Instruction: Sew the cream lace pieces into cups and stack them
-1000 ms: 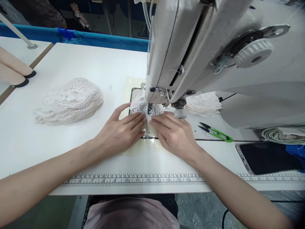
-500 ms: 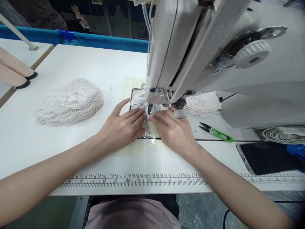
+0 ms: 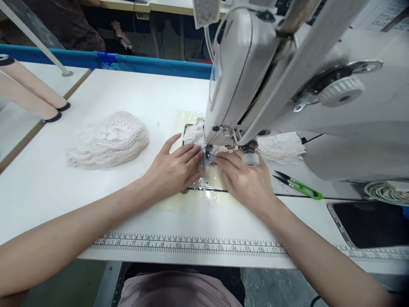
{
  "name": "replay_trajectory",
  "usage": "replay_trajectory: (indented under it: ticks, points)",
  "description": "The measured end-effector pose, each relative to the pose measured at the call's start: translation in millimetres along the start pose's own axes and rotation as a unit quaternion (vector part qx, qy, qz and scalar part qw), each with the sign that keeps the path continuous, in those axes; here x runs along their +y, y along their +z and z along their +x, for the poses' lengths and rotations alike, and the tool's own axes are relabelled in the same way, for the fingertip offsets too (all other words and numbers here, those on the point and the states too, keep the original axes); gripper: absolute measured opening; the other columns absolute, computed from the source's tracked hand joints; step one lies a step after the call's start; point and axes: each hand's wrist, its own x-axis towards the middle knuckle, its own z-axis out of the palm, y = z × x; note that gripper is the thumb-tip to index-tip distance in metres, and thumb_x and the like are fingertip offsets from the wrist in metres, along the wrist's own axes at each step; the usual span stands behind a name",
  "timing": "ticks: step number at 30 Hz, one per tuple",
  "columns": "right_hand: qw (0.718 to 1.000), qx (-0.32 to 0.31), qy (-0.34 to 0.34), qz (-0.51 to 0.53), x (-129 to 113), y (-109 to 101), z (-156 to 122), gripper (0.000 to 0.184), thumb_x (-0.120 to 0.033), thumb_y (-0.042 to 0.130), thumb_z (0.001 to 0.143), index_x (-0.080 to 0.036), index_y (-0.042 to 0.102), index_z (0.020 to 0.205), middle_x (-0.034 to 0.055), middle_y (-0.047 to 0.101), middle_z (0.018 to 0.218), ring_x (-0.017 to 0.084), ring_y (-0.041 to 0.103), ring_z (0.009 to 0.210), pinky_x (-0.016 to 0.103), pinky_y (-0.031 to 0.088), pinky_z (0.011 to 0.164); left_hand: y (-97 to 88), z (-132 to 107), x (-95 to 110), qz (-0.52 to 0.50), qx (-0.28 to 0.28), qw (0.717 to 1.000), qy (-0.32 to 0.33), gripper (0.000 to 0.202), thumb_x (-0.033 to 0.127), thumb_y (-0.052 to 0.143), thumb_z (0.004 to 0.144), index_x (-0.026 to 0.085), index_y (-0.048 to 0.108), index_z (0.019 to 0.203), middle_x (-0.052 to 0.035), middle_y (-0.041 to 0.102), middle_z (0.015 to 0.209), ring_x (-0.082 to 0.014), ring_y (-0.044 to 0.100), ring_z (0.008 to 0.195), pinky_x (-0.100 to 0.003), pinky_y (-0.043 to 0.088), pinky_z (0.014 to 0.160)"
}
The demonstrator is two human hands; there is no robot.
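A white lace piece (image 3: pixel 194 134) lies beneath the sewing machine's (image 3: pixel 239 81) presser foot (image 3: pixel 207 153). The left hand (image 3: pixel 172 170) rests flat against it, grip loose, thumb apart; the right hand's (image 3: pixel 247 177) fingertips meet its other side, whether pinched I cannot tell. Farther out, the worktop (image 3: pixel 143 91) carries a lace stack (image 3: pixel 111 143) and green-handled thread snips (image 3: pixel 298 189).

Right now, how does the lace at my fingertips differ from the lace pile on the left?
The handled lace has your left hand and right hand at its edge; the lace pile is untouched. The handled lace is partly hidden by the sewing machine; the lace pile, a thick layered stack, lies in full view. Both are whitish openwork.
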Motion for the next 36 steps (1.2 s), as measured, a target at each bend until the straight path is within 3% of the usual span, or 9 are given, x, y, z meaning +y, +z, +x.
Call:
replay_trajectory:
  ticks: [6,10,14,17,20,25,28,33,36]
  points:
    - [0.999,0.004,0.017,-0.031,5.5,-0.4,-0.2,0.028,-0.011,0.047,0.091,-0.014,0.071,0.106,0.0066,0.075,0.089,0.020,0.068,0.089,0.038,0.039,0.107,-3.4,2.1,0.4,0.008,-0.010,1.000,-0.021,0.044,0.039,0.048,0.099,0.009,0.058,0.129,-0.0126,0.065,0.127,-0.0254,0.059,0.117,-0.048,0.037,0.113]
    - [0.999,0.018,0.002,-0.038,6.5,1.6,-0.7,0.032,-0.013,0.048,0.091,-0.011,0.064,0.119,0.0075,0.076,0.091,0.020,0.067,0.073,0.042,0.039,0.106,-4.5,1.0,6.3,0.014,-0.016,0.999,-0.027,0.042,0.042,0.054,0.095,0.006,0.064,0.114,-0.0117,0.066,0.099,-0.0238,0.061,0.092,-0.045,0.049,0.097]
    - [0.998,0.058,-0.026,-0.024,7.1,1.6,-0.2,0.029,-0.014,0.045,0.093,-0.013,0.064,0.115,0.0072,0.077,0.092,0.019,0.064,0.062,0.044,0.040,0.104,-11.3,-6.5,17.6,0.003,-0.003,0.999,0.049,0.026,0.020,0.044,0.101,0.009,0.060,0.118,-0.0039,0.066,0.090,-0.0112,0.059,0.072,-0.026,0.052,0.074]
    - [0.996,0.080,-0.041,-0.003,6.6,1.8,0.2,0.029,-0.013,0.042,0.094,-0.014,0.064,0.114,0.0061,0.077,0.094,0.017,0.063,0.057,0.045,0.038,0.105,-21.7,-8.8,21.3,-0.045,-0.012,0.990,0.132,0.030,0.014,0.041,0.101,0.017,0.054,0.128,-0.0028,0.068,0.110,-0.0105,0.062,0.092,-0.022,0.051,0.078]
    - [0.996,0.077,-0.020,0.047,5.1,3.1,-0.4,0.027,-0.014,0.044,0.094,-0.016,0.066,0.111,0.0049,0.077,0.094,0.016,0.064,0.057,0.045,0.039,0.104,-28.6,-6.5,17.8,-0.017,-0.034,0.999,0.033,0.026,0.020,0.045,0.100,0.017,0.054,0.124,-0.0053,0.067,0.115,-0.0150,0.063,0.101,-0.026,0.052,0.080]
    - [0.988,0.019,0.059,0.142,1.8,0.5,-1.4,0.027,-0.026,0.047,0.097,-0.018,0.071,0.106,0.0041,0.076,0.078,0.022,0.069,0.074,0.045,0.048,0.091,-28.0,-7.6,14.8,-0.008,-0.084,0.993,-0.079,0.016,0.026,0.049,0.097,0.013,0.059,0.093,-0.0001,0.064,0.066,-0.0109,0.052,0.046,-0.025,0.032,0.045]
    - [0.967,-0.045,0.123,0.219,-0.2,-3.7,0.7,0.033,-0.042,0.051,0.096,-0.018,0.072,0.107,0.0073,0.076,0.090,0.025,0.069,0.084,0.045,0.051,0.084,-28.3,-9.8,16.9,-0.036,-0.090,0.991,-0.097,0.019,0.026,0.044,0.097,0.014,0.058,0.089,0.0036,0.055,0.051,-0.0106,0.041,0.038,-0.025,0.019,0.042]
    - [0.918,-0.119,0.169,0.339,-5.8,-8.5,5.9,0.043,-0.054,0.069,0.082,-0.021,0.070,0.109,0.0104,0.069,0.115,0.028,0.064,0.101,0.043,0.051,0.083,-31.4,-4.9,14.2,-0.199,-0.016,0.973,-0.117,0.011,0.024,0.048,0.093,0.018,0.053,0.086,-0.0034,0.067,0.086,-0.0148,0.060,0.073,-0.027,0.042,0.062]
    - [0.878,-0.127,0.169,0.430,-8.1,-9.6,6.8,0.030,-0.049,0.069,0.083,-0.019,0.069,0.088,0.0067,0.069,0.097,0.019,0.062,0.083,0.033,0.048,0.071,-33.3,-1.3,11.6,-0.334,-0.042,0.931,-0.142,0.010,0.026,0.048,0.093,0.018,0.051,0.087,-0.0036,0.065,0.090,-0.0132,0.058,0.073,-0.026,0.042,0.062]
